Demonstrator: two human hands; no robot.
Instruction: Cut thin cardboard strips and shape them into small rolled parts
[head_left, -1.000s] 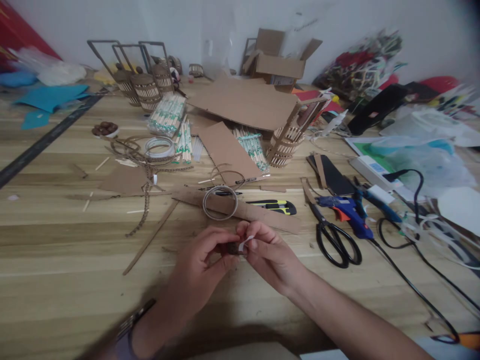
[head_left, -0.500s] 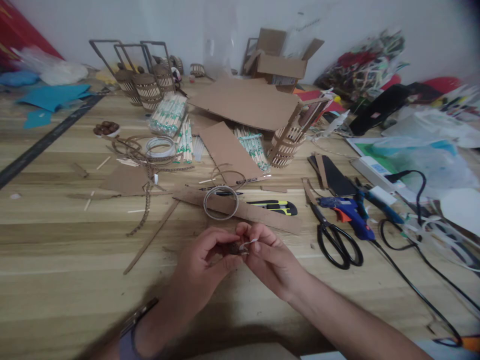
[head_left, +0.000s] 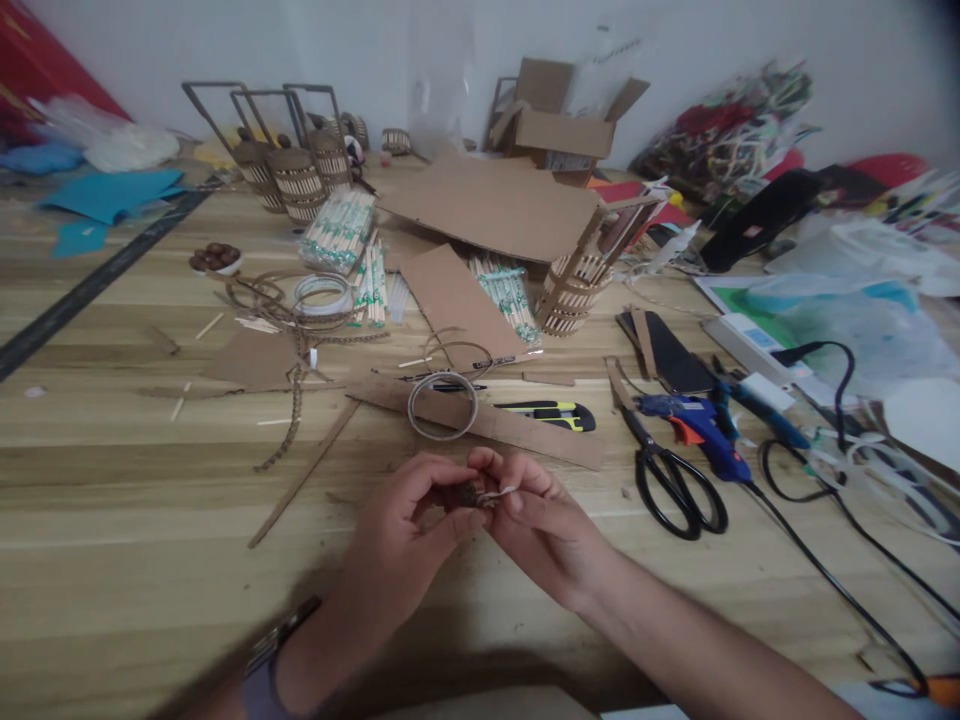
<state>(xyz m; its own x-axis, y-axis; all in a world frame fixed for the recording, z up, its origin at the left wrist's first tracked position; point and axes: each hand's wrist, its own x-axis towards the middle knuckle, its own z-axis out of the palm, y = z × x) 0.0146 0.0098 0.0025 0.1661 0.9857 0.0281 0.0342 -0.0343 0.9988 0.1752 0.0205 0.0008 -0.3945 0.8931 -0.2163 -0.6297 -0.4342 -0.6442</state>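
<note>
A small dark brown piece (head_left: pixel 471 492) is pinched between the thumb and fingers of my left hand (head_left: pixel 412 525). From it a thin pale strip (head_left: pixel 498 493) runs to the right, its end held between the thumb and index finger of my right hand (head_left: pixel 544 515). The fingertips of both hands nearly meet around the piece and hide part of it. Just beyond the hands, a pale ring (head_left: pixel 442 437) lies over a long cardboard strip (head_left: pixel 525 432), with a yellow and black cutter (head_left: pixel 559 415) beside it.
Black-handled scissors (head_left: pixel 675 490) and a blue glue gun (head_left: pixel 701 430) with its cord lie at the right. Farther back stand a slatted bucket (head_left: pixel 571 295), packs of sticks (head_left: pixel 339 230) and cardboard sheets (head_left: pixel 495 205). A bowl of brown balls (head_left: pixel 216 259) sits at the left.
Both hands stay in almost the same place. The brown piece shows a little more between the fingers, and the pale strip lies flatter.
</note>
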